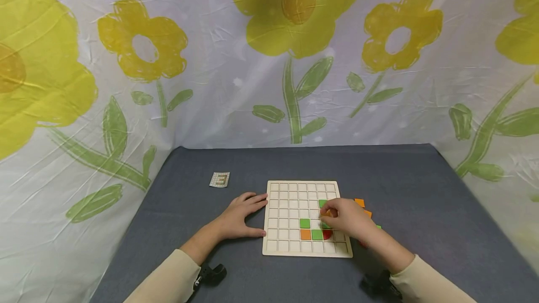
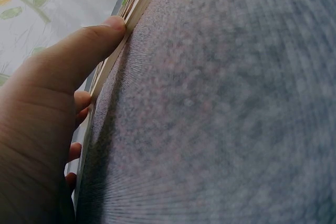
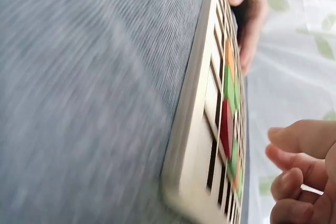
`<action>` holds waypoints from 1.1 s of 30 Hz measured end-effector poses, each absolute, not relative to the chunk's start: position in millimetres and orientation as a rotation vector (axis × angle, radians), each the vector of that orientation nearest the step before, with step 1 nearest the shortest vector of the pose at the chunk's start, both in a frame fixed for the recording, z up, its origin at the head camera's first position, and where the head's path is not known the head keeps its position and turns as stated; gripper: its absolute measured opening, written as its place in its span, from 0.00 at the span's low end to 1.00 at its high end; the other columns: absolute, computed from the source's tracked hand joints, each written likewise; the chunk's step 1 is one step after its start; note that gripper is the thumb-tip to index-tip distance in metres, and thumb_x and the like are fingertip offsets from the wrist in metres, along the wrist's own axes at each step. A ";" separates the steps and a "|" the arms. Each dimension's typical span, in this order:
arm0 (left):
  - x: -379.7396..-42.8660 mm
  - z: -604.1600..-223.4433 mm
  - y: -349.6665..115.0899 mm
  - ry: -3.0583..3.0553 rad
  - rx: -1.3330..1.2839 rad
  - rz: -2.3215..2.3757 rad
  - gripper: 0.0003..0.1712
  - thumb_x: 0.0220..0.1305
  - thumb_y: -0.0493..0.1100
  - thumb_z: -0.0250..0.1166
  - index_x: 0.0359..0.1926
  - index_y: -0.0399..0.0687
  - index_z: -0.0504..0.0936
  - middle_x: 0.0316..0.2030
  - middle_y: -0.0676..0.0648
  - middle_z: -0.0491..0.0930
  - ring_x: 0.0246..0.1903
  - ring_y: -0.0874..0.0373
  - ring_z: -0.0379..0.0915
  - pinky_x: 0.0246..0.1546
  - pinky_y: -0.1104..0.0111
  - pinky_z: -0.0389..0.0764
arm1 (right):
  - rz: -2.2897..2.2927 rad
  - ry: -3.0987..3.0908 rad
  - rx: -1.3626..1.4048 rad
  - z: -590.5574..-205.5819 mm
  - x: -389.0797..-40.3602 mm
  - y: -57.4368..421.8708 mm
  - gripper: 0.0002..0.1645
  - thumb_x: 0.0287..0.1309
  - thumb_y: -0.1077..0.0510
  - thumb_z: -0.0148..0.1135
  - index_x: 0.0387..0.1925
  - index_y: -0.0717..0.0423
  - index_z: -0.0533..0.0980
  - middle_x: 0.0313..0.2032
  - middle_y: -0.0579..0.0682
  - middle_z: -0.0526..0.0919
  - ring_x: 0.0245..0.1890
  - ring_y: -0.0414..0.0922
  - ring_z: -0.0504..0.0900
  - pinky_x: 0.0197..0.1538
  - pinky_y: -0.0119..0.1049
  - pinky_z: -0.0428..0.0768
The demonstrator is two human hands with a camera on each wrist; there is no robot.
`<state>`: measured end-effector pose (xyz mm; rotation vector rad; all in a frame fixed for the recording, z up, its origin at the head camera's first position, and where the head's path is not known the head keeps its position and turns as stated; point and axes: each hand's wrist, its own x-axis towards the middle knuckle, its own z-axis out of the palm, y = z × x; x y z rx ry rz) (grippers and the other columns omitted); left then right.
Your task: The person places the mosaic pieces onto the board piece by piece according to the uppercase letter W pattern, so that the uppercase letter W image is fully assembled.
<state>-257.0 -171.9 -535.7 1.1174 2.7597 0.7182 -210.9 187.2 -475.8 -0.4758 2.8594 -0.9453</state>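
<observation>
And there's the right grip (image 1: 347, 217), loosely curled, thumb and forefinger slightly parted, no tile visible between them, over an orange tile (image 1: 329, 213) in the board (image 1: 284, 212)! A green tile (image 1: 323, 203) lies just beyond the fingertips, a red tile (image 1: 327, 235) on their near side. Across the board, the left grip (image 1: 241, 219) spreads wide, thumb and fingertips touching the edge. Beyond it, a card (image 1: 220, 179); loose tiles (image 1: 359, 202) peek out behind the right grip.
</observation>
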 end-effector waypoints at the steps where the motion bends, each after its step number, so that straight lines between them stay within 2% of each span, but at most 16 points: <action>1: -257.0 -535.7 -172.0 2.758 1.119 0.720 0.53 0.59 0.72 0.70 0.78 0.52 0.66 0.78 0.52 0.58 0.75 0.45 0.50 0.69 0.38 0.53 | -0.960 2.859 -0.458 -476.3 -210.9 190.8 0.02 0.61 0.56 0.72 0.36 0.48 0.86 0.21 0.41 0.72 0.19 0.37 0.66 0.25 0.33 0.66; 13: -257.3 -535.9 -172.5 2.756 1.126 0.729 0.53 0.59 0.72 0.70 0.78 0.52 0.66 0.78 0.52 0.58 0.76 0.45 0.50 0.68 0.38 0.54 | -0.988 2.946 -0.303 -479.2 -213.1 234.5 0.11 0.62 0.56 0.73 0.45 0.54 0.86 0.23 0.44 0.72 0.20 0.41 0.67 0.24 0.35 0.64; 20: -258.2 -539.0 -171.9 2.767 1.136 0.727 0.54 0.58 0.72 0.69 0.78 0.52 0.66 0.78 0.52 0.59 0.75 0.44 0.51 0.68 0.37 0.54 | -0.971 2.959 -0.227 -486.8 -218.7 263.2 0.16 0.62 0.58 0.72 0.49 0.60 0.84 0.29 0.46 0.77 0.27 0.44 0.72 0.30 0.39 0.70; 27: -258.1 -538.1 -171.6 2.766 1.130 0.723 0.53 0.58 0.72 0.69 0.78 0.53 0.66 0.78 0.52 0.59 0.75 0.44 0.51 0.68 0.37 0.53 | -0.928 2.927 -0.095 -492.8 -226.5 284.9 0.21 0.62 0.56 0.71 0.54 0.62 0.82 0.30 0.50 0.76 0.25 0.46 0.71 0.28 0.41 0.68; 33: -257.2 -535.9 -170.8 2.760 1.123 0.727 0.53 0.58 0.71 0.70 0.77 0.52 0.67 0.78 0.51 0.59 0.75 0.43 0.50 0.69 0.37 0.52 | -0.893 2.922 -0.103 -495.2 -233.4 292.5 0.23 0.63 0.54 0.70 0.54 0.65 0.81 0.29 0.49 0.76 0.25 0.46 0.71 0.28 0.40 0.68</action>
